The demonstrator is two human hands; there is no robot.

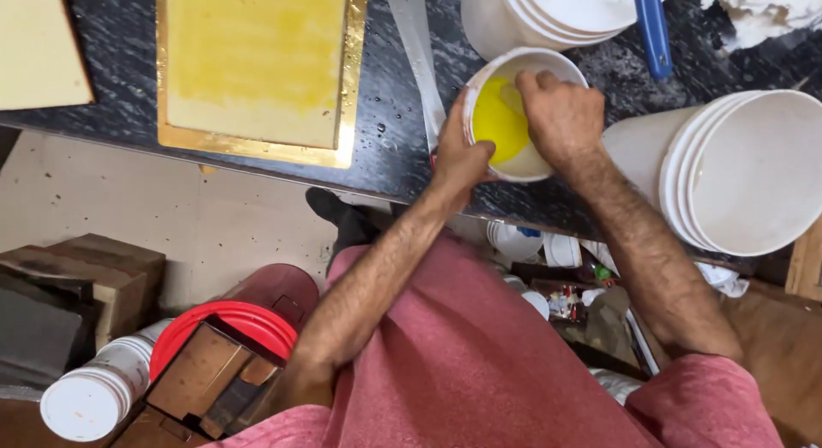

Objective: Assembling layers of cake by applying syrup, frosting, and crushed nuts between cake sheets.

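I see the small white tub [524,114] of yellow liquid tilted, its mouth facing me, at the near edge of the dark surface [385,131]. My left hand [458,157] clasps its left wall, fingers wrapped. My right hand [561,114] reaches over the rim, fingers apparently inside, hidden, beside the stacked white buckets [736,170].

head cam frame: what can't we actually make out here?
- Right hand fingertips: hidden inside the small white plastic tub of yellow liquid; whatever they hold cannot be seen.
- Left hand fingers: behind the tub's wall.
- Blue plastic handle: cut off by the top edge; tool type unclear.
- Stacked large white buckets: insides not visible; cut off at the right edge.
- Items on the shelf under the dark stone counter: too small, shadowed.
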